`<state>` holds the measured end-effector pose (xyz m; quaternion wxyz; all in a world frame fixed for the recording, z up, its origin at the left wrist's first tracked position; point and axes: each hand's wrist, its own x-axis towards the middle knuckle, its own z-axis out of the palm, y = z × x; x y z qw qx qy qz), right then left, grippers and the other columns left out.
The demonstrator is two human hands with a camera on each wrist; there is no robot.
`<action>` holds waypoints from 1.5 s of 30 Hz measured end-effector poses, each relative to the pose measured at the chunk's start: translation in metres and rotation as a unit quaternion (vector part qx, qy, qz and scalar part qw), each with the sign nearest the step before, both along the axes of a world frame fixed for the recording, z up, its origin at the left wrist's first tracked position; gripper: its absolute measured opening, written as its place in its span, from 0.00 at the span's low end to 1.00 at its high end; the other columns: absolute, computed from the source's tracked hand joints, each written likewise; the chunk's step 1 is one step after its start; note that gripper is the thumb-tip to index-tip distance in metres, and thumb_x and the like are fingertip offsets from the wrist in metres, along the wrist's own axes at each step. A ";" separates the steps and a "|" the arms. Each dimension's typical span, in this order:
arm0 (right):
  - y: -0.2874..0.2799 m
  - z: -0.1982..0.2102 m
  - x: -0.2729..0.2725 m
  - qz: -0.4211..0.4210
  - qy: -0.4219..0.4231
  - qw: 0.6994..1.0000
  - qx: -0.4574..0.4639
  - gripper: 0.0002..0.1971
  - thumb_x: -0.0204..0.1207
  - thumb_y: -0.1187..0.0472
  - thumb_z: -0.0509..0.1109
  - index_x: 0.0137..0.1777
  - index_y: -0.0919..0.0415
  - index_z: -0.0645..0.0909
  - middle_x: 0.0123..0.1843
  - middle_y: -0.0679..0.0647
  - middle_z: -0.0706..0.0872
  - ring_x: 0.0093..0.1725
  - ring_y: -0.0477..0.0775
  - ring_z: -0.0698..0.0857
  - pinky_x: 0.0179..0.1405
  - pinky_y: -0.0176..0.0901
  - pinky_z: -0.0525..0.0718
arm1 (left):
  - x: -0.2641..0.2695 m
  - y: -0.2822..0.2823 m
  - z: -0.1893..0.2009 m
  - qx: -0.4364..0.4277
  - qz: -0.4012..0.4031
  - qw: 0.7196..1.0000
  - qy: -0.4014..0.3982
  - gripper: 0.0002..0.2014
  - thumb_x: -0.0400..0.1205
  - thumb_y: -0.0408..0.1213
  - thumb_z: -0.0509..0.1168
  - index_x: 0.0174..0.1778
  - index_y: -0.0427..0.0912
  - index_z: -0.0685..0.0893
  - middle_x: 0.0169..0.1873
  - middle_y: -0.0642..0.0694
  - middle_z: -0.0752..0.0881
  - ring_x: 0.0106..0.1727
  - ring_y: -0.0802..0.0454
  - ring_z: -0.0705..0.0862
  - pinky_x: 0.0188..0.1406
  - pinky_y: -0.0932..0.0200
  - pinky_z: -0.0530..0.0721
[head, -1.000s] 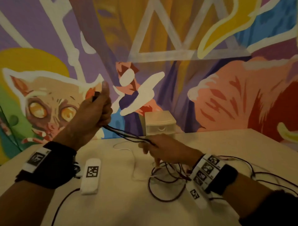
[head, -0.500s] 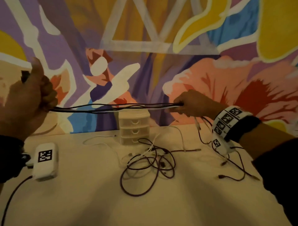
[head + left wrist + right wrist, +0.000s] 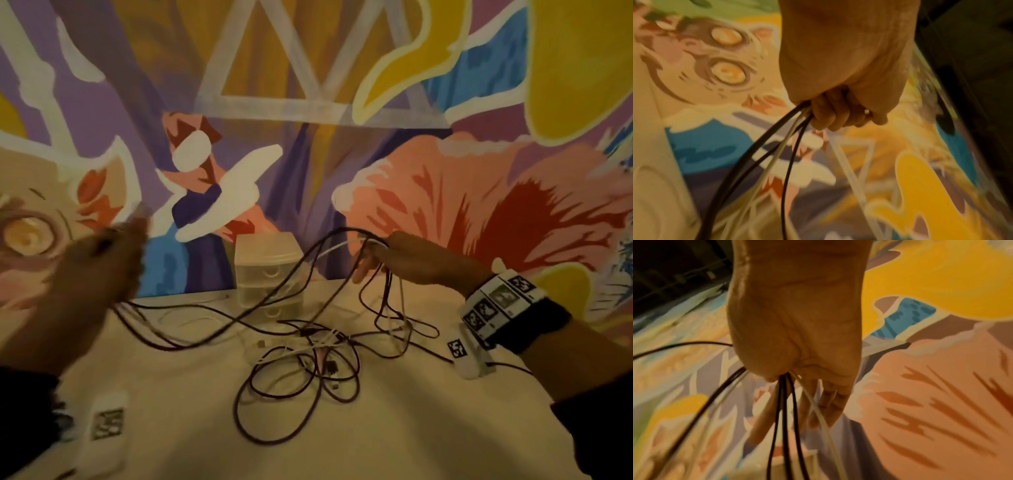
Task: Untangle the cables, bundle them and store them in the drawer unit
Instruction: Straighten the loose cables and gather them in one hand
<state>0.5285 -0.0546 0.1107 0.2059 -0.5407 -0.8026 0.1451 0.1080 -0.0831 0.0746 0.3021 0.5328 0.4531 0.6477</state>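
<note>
Several dark cables and a white one (image 3: 274, 294) hang slack between my two raised hands. My left hand (image 3: 102, 267), blurred at the left, grips one end of them in a fist (image 3: 830, 113). My right hand (image 3: 394, 260) pinches the other end above the table, lower fingers loosely extended (image 3: 797, 386). From it more strands drop into a tangled heap of dark and white cables (image 3: 308, 363) on the table's middle. The small translucent drawer unit (image 3: 269, 277) stands behind the heap against the wall, its drawers closed.
The cream table (image 3: 411, 428) runs to a painted mural wall (image 3: 445, 188) at the back. A white marker-tagged device (image 3: 106, 431) lies at the front left, another (image 3: 469, 359) hangs under my right wrist. Thin white cable loops (image 3: 191, 318) lie left of the drawers.
The cables, stretched taut between my hands half a second ago, now sag. My left hand has dropped and moved inward; my right hand has come lower too.
</note>
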 end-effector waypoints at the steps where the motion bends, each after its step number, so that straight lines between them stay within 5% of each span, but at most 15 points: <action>1: -0.001 0.002 -0.006 -0.014 0.032 0.999 0.021 0.30 0.96 0.43 0.50 0.54 0.48 0.96 0.55 0.36 0.94 0.58 0.40 0.90 0.71 0.50 0.83 | 0.029 -0.016 -0.003 0.021 -0.038 0.992 0.118 0.19 0.85 0.61 0.71 0.45 0.48 0.88 0.31 0.53 0.84 0.21 0.57 0.67 0.31 0.56 0.82; 3: -0.007 0.012 -0.015 -0.027 0.061 0.997 0.050 0.30 0.96 0.43 0.51 0.52 0.47 0.96 0.51 0.41 0.95 0.53 0.45 0.91 0.65 0.51 0.86 | 0.087 -0.055 0.001 -0.027 -0.129 0.962 0.239 0.19 0.86 0.63 0.67 0.52 0.52 0.93 0.27 0.62 0.86 0.29 0.65 0.83 0.36 0.63 0.77; 6: -0.022 0.026 -0.019 -0.026 0.069 0.996 0.056 0.31 0.97 0.46 0.51 0.49 0.50 0.97 0.35 0.39 0.91 0.36 0.41 0.88 0.44 0.33 0.86 | 0.112 -0.016 -0.010 -0.021 -0.171 0.936 0.307 0.10 0.87 0.56 0.70 0.57 0.60 0.93 0.47 0.67 0.93 0.52 0.75 0.87 0.44 0.78 0.78; 9: -0.029 0.034 -0.016 -0.012 0.103 0.993 0.062 0.33 0.95 0.41 0.52 0.47 0.58 0.95 0.38 0.54 0.93 0.41 0.59 0.93 0.50 0.53 0.92 | 0.141 0.010 -0.010 0.010 -0.196 0.914 0.356 0.11 0.88 0.41 0.72 0.64 0.55 0.92 0.55 0.59 0.92 0.57 0.69 0.86 0.50 0.82 0.76; 12: -0.040 0.040 -0.015 -0.029 0.202 0.977 0.064 0.37 0.92 0.35 0.52 0.43 0.66 0.89 0.40 0.60 0.95 0.44 0.60 0.97 0.46 0.52 0.96 | 0.172 0.022 -0.020 -0.001 -0.264 0.854 0.449 0.15 0.86 0.45 0.74 0.69 0.52 0.90 0.46 0.63 0.92 0.50 0.64 0.88 0.53 0.69 0.80; 15: -0.053 0.048 -0.015 -0.009 0.312 0.950 0.026 0.32 0.93 0.39 0.55 0.41 0.66 0.83 0.39 0.63 0.91 0.40 0.63 0.96 0.38 0.46 0.94 | 0.195 0.019 -0.032 -0.008 -0.254 0.792 0.555 0.22 0.83 0.59 0.74 0.72 0.59 0.87 0.57 0.55 0.92 0.59 0.56 0.88 0.64 0.53 0.85; 18: -0.055 0.050 -0.009 0.000 0.292 0.956 0.023 0.27 0.97 0.50 0.54 0.39 0.62 0.81 0.30 0.59 0.77 0.25 0.58 0.80 0.29 0.48 0.83 | 0.202 0.026 -0.045 0.012 -0.208 0.778 0.592 0.19 0.83 0.64 0.70 0.59 0.56 0.93 0.53 0.51 0.93 0.55 0.49 0.90 0.61 0.45 0.88; 21: -0.057 0.057 0.002 -0.068 0.194 0.970 0.131 0.33 0.92 0.38 0.60 0.35 0.64 0.81 0.27 0.54 0.77 0.25 0.49 0.73 0.34 0.45 0.73 | 0.188 0.039 -0.050 0.006 -0.110 0.779 0.618 0.17 0.86 0.60 0.68 0.47 0.49 0.89 0.45 0.50 0.89 0.52 0.45 0.89 0.55 0.46 0.88; 26: -0.062 0.074 0.033 -0.148 0.112 0.930 0.316 0.27 0.88 0.37 0.68 0.41 0.61 0.83 0.30 0.54 0.80 0.30 0.50 0.76 0.34 0.42 0.74 | 0.131 0.057 -0.031 -0.016 -0.027 0.855 0.518 0.14 0.87 0.58 0.68 0.45 0.52 0.90 0.39 0.53 0.89 0.43 0.50 0.89 0.48 0.50 0.88; 29: -0.052 0.069 0.040 -0.120 0.023 0.968 0.221 0.25 0.88 0.40 0.70 0.44 0.64 0.87 0.35 0.65 0.85 0.30 0.54 0.78 0.33 0.42 0.75 | 0.098 0.053 -0.012 -0.017 0.050 0.863 0.503 0.14 0.88 0.55 0.68 0.44 0.51 0.88 0.36 0.50 0.87 0.39 0.53 0.86 0.43 0.51 0.84; 31: -0.040 0.060 0.049 -0.123 -0.055 0.966 0.220 0.23 0.85 0.42 0.73 0.41 0.62 0.87 0.32 0.61 0.85 0.31 0.56 0.81 0.35 0.45 0.76 | 0.080 0.044 0.001 -0.008 0.088 0.864 0.495 0.19 0.88 0.58 0.68 0.40 0.47 0.86 0.31 0.50 0.85 0.34 0.56 0.82 0.37 0.55 0.77; 37: -0.008 0.031 0.072 -0.155 -0.269 0.872 0.378 0.23 0.80 0.42 0.67 0.31 0.59 0.84 0.29 0.57 0.86 0.34 0.61 0.75 0.41 0.53 0.77 | 0.056 0.013 0.008 -0.019 -0.043 0.935 0.352 0.13 0.75 0.59 0.79 0.48 0.57 0.94 0.42 0.61 0.91 0.47 0.60 0.88 0.50 0.58 0.82; 41: -0.009 0.031 0.076 -0.212 -0.204 0.824 0.484 0.27 0.88 0.42 0.62 0.31 0.59 0.78 0.28 0.54 0.80 0.34 0.60 0.74 0.41 0.50 0.65 | 0.038 0.007 0.001 -0.013 -0.035 0.987 0.159 0.19 0.81 0.59 0.75 0.36 0.47 0.86 0.23 0.53 0.75 0.28 0.52 0.72 0.32 0.56 0.70; 44: -0.008 0.021 0.084 -0.189 -0.214 0.952 0.106 0.31 0.88 0.32 0.60 0.37 0.56 0.85 0.31 0.53 0.85 0.33 0.59 0.83 0.38 0.50 0.77 | 0.023 0.002 0.004 -0.038 -0.121 0.989 -0.075 0.26 0.87 0.59 0.69 0.30 0.52 0.66 0.22 0.53 0.59 0.22 0.55 0.57 0.19 0.58 0.58; 45: -0.008 0.011 0.086 -0.175 -0.266 0.946 -0.057 0.29 0.86 0.30 0.63 0.39 0.54 0.85 0.34 0.50 0.85 0.34 0.53 0.82 0.40 0.49 0.80 | 0.017 0.002 0.004 -0.045 -0.140 0.980 -0.133 0.27 0.88 0.58 0.67 0.29 0.52 0.63 0.21 0.53 0.57 0.21 0.56 0.55 0.18 0.59 0.56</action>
